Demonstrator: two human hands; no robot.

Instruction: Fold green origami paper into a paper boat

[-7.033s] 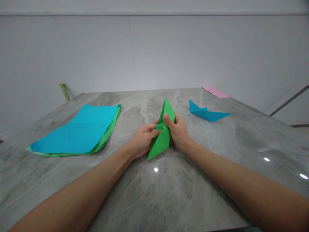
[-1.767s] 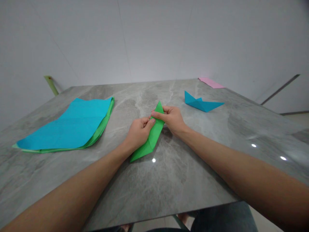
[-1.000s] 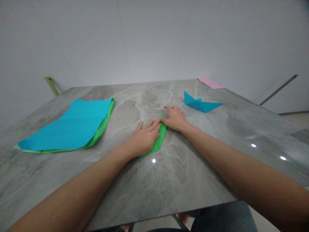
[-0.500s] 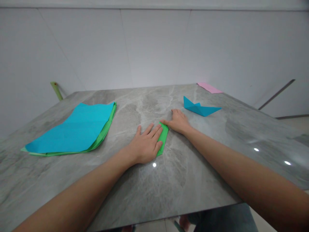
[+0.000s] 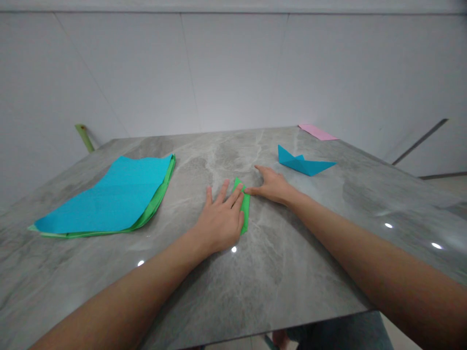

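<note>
A folded piece of green paper point(image 5: 245, 214) lies flat on the grey marble-patterned table point(image 5: 262, 282). My left hand point(image 5: 222, 218) rests over its left part with the fingers spread, so much of the paper is hidden. From the other side, my right hand point(image 5: 273, 185) touches the paper's upper right edge with the thumb, its fingers stretched out away from it. Behind my right hand sits a blue paper boat point(image 5: 306, 166).
On the left lies a stack of blue and green paper sheets point(image 5: 109, 197). Pink paper point(image 5: 318, 132) is at the far right corner. A white wall point(image 5: 233, 73) rises behind the table, and a green strip point(image 5: 84, 138) leans near the left corner.
The green paper has turned slightly, its far tip now showing beyond my left fingers. My right thumb has slid a little nearer along its edge.
</note>
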